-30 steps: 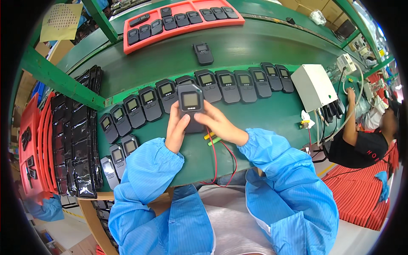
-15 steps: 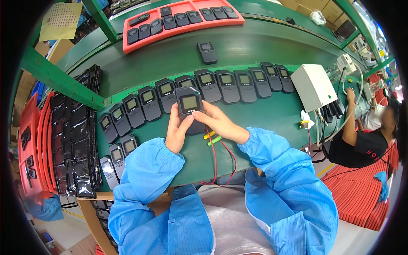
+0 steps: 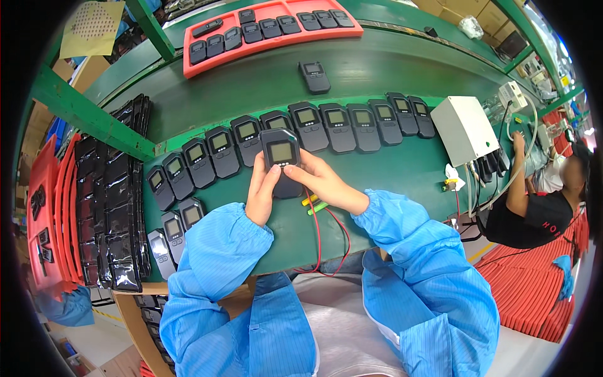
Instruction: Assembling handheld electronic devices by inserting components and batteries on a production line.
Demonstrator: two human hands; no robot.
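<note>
Both my hands hold a black handheld meter (image 3: 281, 152) with a small grey-green screen, face up above the green bench. My left hand (image 3: 259, 191) grips its left side, its thumb on the row of small buttons below the screen. From the other side my right hand (image 3: 325, 182) closes on it, and that thumb also rests at the buttons. The fingers beneath the meter are hidden. Beside my right hand lie a yellow and a green connector (image 3: 319, 208), with a thin red wire (image 3: 318, 242) trailing toward the bench's front edge.
Similar meters (image 3: 220, 151) stand in a curved row behind my hands. A loose meter (image 3: 314, 76) lies on the green conveyor (image 3: 389, 75), near a red tray (image 3: 188, 66) of meters. Right stands a white box (image 3: 465, 129); beyond it is another person (image 3: 534, 207). Black trays (image 3: 110, 207) line the left.
My left thumb has shifted up and inward onto the buttons. On the conveyor, the loose meter and the red tray have slid slightly to the right.
</note>
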